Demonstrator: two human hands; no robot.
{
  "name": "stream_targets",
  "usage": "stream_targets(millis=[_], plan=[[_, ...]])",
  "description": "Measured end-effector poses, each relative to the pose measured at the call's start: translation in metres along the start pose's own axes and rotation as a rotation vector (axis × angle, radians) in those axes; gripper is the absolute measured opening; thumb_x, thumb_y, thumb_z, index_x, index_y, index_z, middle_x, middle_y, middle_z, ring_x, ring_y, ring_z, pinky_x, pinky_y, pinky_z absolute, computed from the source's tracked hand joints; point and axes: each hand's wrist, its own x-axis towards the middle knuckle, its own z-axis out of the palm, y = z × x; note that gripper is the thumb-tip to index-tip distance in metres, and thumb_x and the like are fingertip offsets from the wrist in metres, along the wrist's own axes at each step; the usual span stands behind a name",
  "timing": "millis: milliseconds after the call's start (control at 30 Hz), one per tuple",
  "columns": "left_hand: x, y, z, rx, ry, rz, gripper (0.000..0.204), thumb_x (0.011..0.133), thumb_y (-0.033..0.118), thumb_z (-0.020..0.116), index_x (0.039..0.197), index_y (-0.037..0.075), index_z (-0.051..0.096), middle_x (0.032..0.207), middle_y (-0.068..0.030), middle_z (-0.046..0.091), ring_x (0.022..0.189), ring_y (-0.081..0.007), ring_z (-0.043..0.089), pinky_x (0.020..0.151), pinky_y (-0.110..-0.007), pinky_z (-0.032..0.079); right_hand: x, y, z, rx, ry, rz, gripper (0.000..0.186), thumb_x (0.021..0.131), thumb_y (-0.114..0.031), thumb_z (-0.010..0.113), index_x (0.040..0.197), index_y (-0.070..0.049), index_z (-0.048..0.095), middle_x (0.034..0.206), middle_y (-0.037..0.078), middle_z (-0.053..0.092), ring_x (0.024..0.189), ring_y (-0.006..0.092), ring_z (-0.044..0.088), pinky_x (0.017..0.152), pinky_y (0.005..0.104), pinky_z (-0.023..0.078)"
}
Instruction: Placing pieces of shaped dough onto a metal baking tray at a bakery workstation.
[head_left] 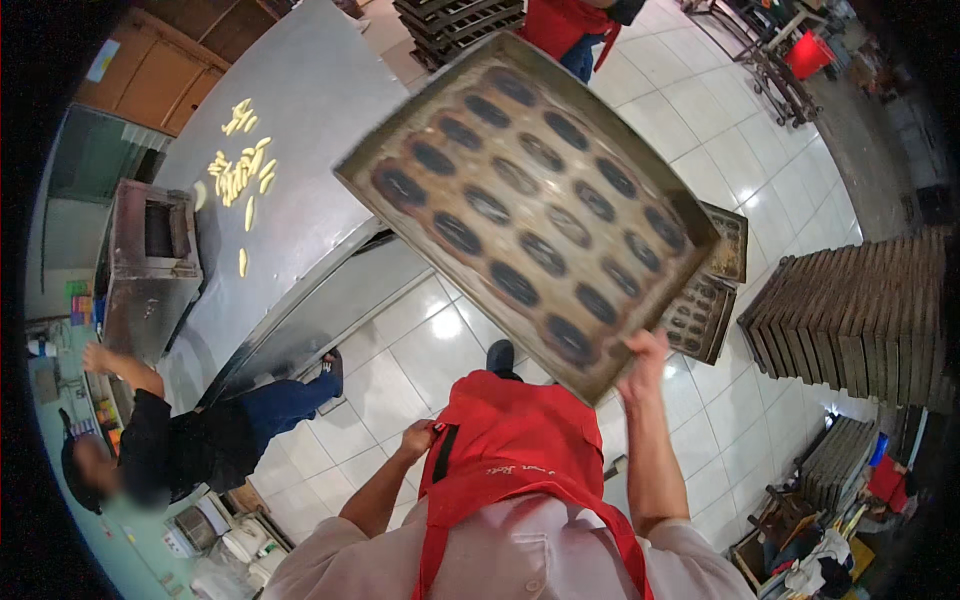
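Note:
My right hand (645, 362) is closed on the near right corner of a large baking tray (525, 215). The tray is raised and tilted in front of me, with rows of dark oval marks on its greasy, browned surface. My left hand (416, 438) is closed beside the left side of my red apron (520, 425). A dark, flat strip (443, 455) shows next to its fingers; whether the hand holds it is hard to tell. Two more trays, one of them a marked tray (697, 318), lie on the floor to the right, partly behind the raised one.
Pale dough pieces (235, 175) lie on a metal table (320, 110) at left. A person in dark clothes (215, 435) stands left; another in a red apron (560, 28) stands ahead. Tray stacks (850, 320) stand at right, dark racks (460, 25) at the back.

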Motion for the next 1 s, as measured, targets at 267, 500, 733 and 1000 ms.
stream_targets(millis=[267,500,733,1000], plan=[[-0.014,-0.001,0.005,-0.001,0.018,-0.013,0.030,0.099,0.015,0.054,0.120,0.002,0.070,0.100,-0.0121,0.074,0.091,-0.0182,0.065,0.083,-0.033,0.052,0.008,0.152,0.213,0.146,-0.139,-0.181,0.068,0.073,0.007,0.063,0.134,-0.002,0.036,0.132,0.014,0.053,0.119,0.0249,0.056,0.102,0.0406,0.049],[-0.004,-0.062,-0.016,-0.140,-0.134,0.034,0.047,0.108,0.046,0.047,0.116,0.005,0.068,0.096,-0.0043,0.069,0.089,-0.0190,0.063,0.075,-0.035,0.051,-0.010,0.164,0.164,-0.355,-0.320,0.064,0.087,0.087,-0.028,0.083,0.149,0.004,0.032,0.142,0.022,0.051,0.129,0.0279,0.055,0.106,0.0390,0.049],[-0.029,0.065,0.042,-0.230,-0.041,-0.398,0.065,0.104,0.046,0.056,0.153,0.005,0.043,0.125,-0.0149,0.065,0.108,-0.0258,0.064,0.091,-0.041,0.053,-0.001,0.215,-0.200,-1.039,0.007,0.107,0.050,0.088,-0.029,0.076,0.126,-0.001,0.063,0.099,0.019,0.075,0.098,0.0303,0.073,0.085,0.0406,0.059],[-0.115,0.033,0.142,1.016,0.179,0.326,0.058,0.092,0.026,0.071,0.142,0.001,0.053,0.142,-0.0274,0.053,0.134,-0.0458,0.047,0.116,-0.053,0.034,0.053,0.302,-0.551,-1.771,0.021,0.720,0.069,0.090,-0.031,0.071,0.148,-0.002,0.046,0.153,0.027,0.046,0.138,0.0440,0.049,0.108,0.0551,0.048]])
